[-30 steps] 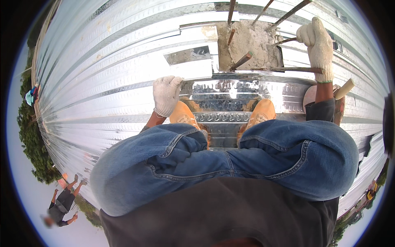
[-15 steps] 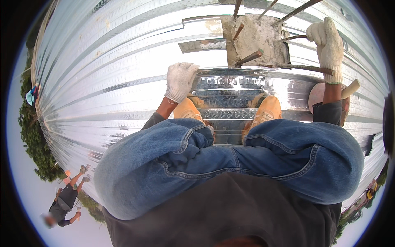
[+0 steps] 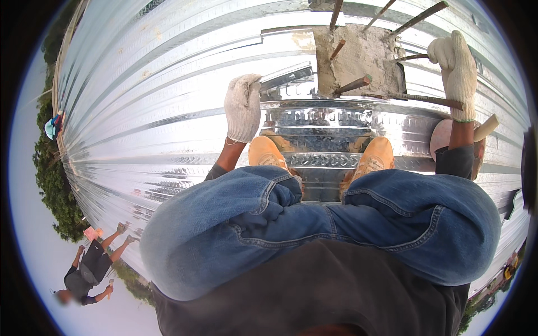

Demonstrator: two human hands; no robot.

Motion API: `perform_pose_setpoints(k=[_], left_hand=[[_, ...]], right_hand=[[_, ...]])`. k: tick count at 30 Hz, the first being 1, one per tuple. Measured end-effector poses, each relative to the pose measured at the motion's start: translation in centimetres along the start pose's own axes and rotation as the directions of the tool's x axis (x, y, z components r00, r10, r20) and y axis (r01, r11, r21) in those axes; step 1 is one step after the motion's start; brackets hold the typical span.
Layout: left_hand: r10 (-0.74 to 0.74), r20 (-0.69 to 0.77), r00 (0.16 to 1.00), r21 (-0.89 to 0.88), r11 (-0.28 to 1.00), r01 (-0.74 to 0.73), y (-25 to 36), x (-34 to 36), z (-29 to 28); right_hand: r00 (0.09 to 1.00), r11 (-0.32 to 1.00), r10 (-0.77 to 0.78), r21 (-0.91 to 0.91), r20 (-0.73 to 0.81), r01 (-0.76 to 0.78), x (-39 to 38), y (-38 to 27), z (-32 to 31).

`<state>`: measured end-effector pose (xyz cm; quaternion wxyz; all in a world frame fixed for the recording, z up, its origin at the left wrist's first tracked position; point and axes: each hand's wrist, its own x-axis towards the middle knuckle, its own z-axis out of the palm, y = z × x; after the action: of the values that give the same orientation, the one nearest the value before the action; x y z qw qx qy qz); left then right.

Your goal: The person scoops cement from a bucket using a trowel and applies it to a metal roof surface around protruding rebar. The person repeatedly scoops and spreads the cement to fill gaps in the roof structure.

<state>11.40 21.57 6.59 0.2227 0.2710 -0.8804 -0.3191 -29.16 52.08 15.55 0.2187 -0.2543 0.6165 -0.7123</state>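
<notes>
My left hand (image 3: 242, 109), in a white knit glove, is closed at the near-left end of a short shiny sheet-metal strip (image 3: 287, 77), which tilts up off the ribbed metal decking (image 3: 185, 73). Also gloved, my right hand (image 3: 458, 70) has its fingers curled at the end of a rusty steel bar (image 3: 412, 58); the grip itself is partly hidden. A second rebar (image 3: 428, 101) crosses by the right wrist. Between my hands, a rough concrete patch (image 3: 350, 61) shows in an opening in the decking, several bars sticking up from it.
My tan shoes (image 3: 372, 154) stand on the decking below the concrete. Near my right forearm lie a pale wooden handle (image 3: 486, 127) and a round pinkish object (image 3: 441, 137). Another person (image 3: 87, 271) stands far left, holding a tool, and trees (image 3: 53, 190) line the edge.
The left hand has turned and taken the metal strip, which lay flatter beside the concrete before; it now stands tilted. My right hand keeps its pose. The view has shifted slightly.
</notes>
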Motion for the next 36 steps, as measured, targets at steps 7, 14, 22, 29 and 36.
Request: perform_pose_setpoints(k=[7, 14, 22, 29, 36], left_hand=[[-0.423, 0.055, 0.904, -0.343, 0.843, 0.415, -0.7, 1.4, -2.9], [-0.406, -0.084, 0.91, -0.468, 0.822, 0.324, -2.2, 3.4, -4.2], [0.018, -0.074, 0.997, 0.102, 0.995, -0.01, -2.8, -1.3, -0.8], [-0.052, 0.343, 0.938, 0.005, 0.999, 0.054, 1.1, -3.8, 1.8], [0.112, 0.009, 0.994, 0.435, 0.895, -0.104, -4.7, 6.0, -0.2]], right_hand=[[0.995, 0.991, 0.057, -0.125, 0.083, -0.046, -1.2, -4.8, 7.2], [0.999, 0.999, -0.022, -0.03, 0.028, 0.023, -0.3, -0.6, 1.0], [0.998, 0.999, -0.023, 0.044, 0.053, 0.02, 0.0, 0.5, 0.4], [1.0, 1.0, -0.023, -0.004, 0.0, 0.023, -0.4, 0.1, 1.3], [0.998, 0.999, -0.047, 0.028, 0.051, 0.046, -0.2, 0.1, 0.6]])
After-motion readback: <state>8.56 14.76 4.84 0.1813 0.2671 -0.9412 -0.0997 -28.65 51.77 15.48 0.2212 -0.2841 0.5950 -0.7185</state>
